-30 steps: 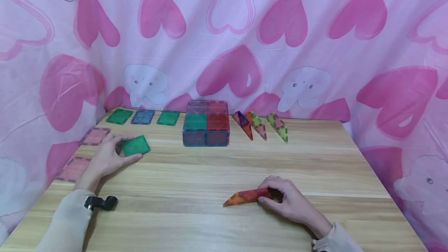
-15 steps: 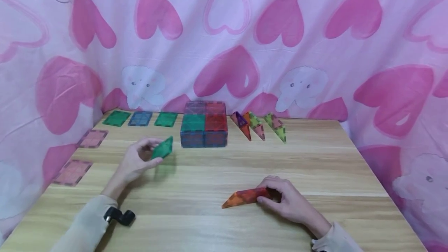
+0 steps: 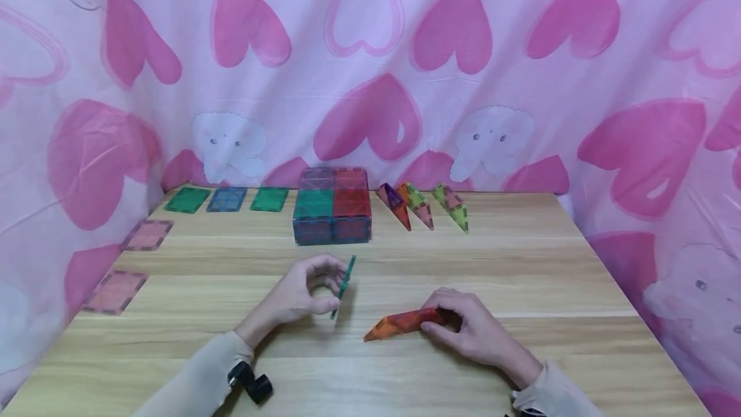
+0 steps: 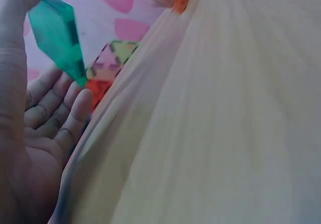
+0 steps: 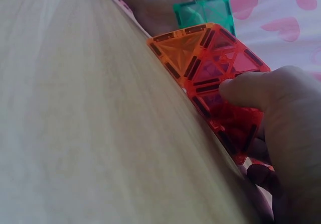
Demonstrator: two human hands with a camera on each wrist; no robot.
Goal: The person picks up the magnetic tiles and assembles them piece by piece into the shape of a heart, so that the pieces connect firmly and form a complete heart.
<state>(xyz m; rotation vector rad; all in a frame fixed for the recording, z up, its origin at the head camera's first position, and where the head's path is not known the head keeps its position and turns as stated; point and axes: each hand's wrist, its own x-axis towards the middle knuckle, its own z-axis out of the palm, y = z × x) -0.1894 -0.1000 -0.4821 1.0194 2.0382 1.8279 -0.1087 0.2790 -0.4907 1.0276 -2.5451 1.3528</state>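
Observation:
My left hand (image 3: 301,291) pinches a green square magnetic tile (image 3: 344,287) by its edges, between thumb and fingers. Held on edge above the table, the green tile (image 4: 57,33) looks tilted in the left wrist view. My right hand (image 3: 475,330) grips a group of joined triangular magnetic tiles (image 3: 399,324), low at the table's surface. In the right wrist view these triangular tiles (image 5: 215,73) are orange at one end and red elsewhere, with my thumb against a red one. A short gap separates the green tile from the orange tip.
Behind the hands stands a block of square tiles (image 3: 332,229) in blue, green and red. Several joined triangle tiles (image 3: 448,204) lie right of it. Green tiles (image 3: 269,199) and a blue tile (image 3: 226,199) lie along the back left; pink tiles (image 3: 118,292) lie at the left edge.
My left hand has carried the green tile from the left side rightward and nearer, turning it on edge. My right hand has stayed in place with the triangular tiles.

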